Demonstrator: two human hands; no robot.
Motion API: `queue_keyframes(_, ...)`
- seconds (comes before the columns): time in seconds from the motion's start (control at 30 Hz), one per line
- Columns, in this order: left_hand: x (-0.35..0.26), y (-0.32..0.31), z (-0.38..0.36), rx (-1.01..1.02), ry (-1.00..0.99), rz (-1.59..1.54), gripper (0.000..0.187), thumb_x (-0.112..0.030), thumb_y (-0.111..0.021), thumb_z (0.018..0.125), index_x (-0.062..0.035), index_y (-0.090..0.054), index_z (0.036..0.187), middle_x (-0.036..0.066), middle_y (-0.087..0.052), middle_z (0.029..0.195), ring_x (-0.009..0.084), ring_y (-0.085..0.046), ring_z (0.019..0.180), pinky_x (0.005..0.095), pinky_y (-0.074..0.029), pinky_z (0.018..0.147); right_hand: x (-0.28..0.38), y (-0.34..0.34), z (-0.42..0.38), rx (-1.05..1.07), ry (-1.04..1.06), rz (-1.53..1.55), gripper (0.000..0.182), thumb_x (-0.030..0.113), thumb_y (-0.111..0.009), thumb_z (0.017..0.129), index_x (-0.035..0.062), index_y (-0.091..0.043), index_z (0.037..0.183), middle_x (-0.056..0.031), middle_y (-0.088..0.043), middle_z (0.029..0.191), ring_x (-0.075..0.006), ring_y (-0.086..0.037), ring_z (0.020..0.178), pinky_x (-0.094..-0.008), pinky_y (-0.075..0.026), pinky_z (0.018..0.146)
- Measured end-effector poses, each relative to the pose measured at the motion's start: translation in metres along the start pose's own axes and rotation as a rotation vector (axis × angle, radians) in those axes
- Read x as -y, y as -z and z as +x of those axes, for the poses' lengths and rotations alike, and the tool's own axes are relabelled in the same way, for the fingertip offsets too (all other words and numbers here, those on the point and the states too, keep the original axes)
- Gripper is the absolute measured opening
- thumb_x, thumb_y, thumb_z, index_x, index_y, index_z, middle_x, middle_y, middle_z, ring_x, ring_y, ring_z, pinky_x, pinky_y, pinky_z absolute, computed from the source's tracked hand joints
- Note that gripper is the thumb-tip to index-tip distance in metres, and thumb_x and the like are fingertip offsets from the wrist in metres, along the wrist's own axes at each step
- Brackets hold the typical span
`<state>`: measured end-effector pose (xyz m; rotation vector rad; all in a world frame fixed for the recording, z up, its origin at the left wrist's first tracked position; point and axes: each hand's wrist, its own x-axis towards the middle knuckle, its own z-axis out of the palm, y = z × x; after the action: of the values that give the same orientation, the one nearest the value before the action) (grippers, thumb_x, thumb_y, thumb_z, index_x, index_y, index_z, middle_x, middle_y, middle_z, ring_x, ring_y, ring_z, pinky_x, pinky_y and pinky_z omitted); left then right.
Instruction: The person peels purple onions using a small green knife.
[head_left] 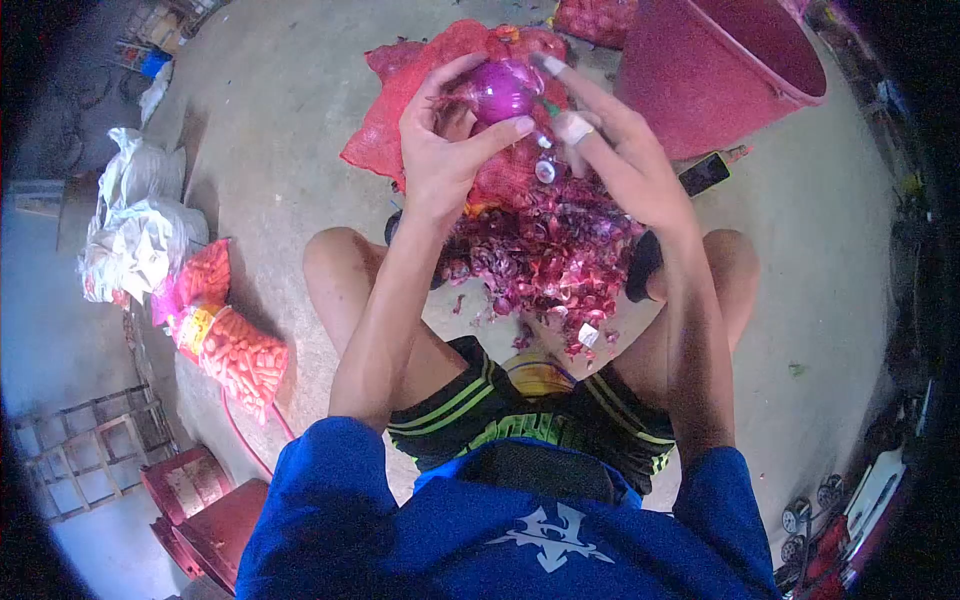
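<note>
A shiny purple onion (pixel 503 92) rests in my left hand (pixel 447 150), its thumb and fingers curled round it. Close by on the right is my right hand (pixel 625 160), smeared by motion, with white wrapping on the thumb and a fingertip. A small green thing (pixel 549 106) shows by its thumb; I cannot tell what it is. Below the hands, a small whitish round piece (pixel 545 172) appears over a heap of purple onion skins (pixel 520 255) between my legs. Behind the onion lies a red mesh sack (pixel 385 135).
A big red tub (pixel 690 85) stands at the upper right, with a dark phone (pixel 704 175) on the floor below it. Another red mesh sack (pixel 595 20) lies at the top. Leftward are white sacks (pixel 145 235), a bag of orange pieces (pixel 240 355) and red furniture (pixel 215 515).
</note>
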<state>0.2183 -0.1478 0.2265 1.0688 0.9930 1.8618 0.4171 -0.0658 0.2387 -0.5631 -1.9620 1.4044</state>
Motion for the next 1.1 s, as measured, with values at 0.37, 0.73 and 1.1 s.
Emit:
queue_keyframes(0.37, -0.007, 0.000, -0.003, -0.045, -0.147, 0.313, 0.069, 0.004, -0.092, 0.071, -0.0012, -0.062, 0.133, 0.009, -0.066, 0.128, 0.0161, -0.067, 0.112, 0.0314, -0.057, 0.097, 0.013, -0.008, 0.002, -0.100, -0.011, -0.246, 0.045, 0.020, -0.056, 0.106, 0.0078, -0.059, 0.148, -0.0114, -0.078, 0.110, -0.0178, -0.068, 0.084, -0.0331, -0.054, 0.083)
queue_keyframes(0.73, -0.005, 0.003, 0.000, -0.031, 0.063, -0.566, 0.066, -0.001, -0.076, 0.091, -0.0073, -0.045, 0.148, 0.011, -0.060, 0.139, 0.0264, -0.063, 0.126, 0.0410, -0.051, 0.113, -0.037, -0.008, 0.014, -0.279, -0.241, 0.060, 0.051, 0.027, -0.054, 0.109, 0.0054, -0.050, 0.155, 0.0007, -0.058, 0.073, -0.0107, -0.055, 0.069, -0.0288, -0.048, 0.068)
queue_keyframes(1.1, 0.015, 0.011, -0.002, -0.022, 0.155, -0.496, 0.066, -0.008, -0.076, 0.095, -0.0093, -0.042, 0.152, 0.010, -0.062, 0.137, 0.0236, -0.064, 0.125, 0.0411, -0.052, 0.112, 0.008, -0.025, 0.002, -0.111, 0.202, -0.182, 0.061, 0.020, -0.060, 0.101, 0.0142, -0.044, 0.159, -0.0180, -0.071, 0.087, -0.0354, -0.066, 0.073, -0.0401, -0.052, 0.072)
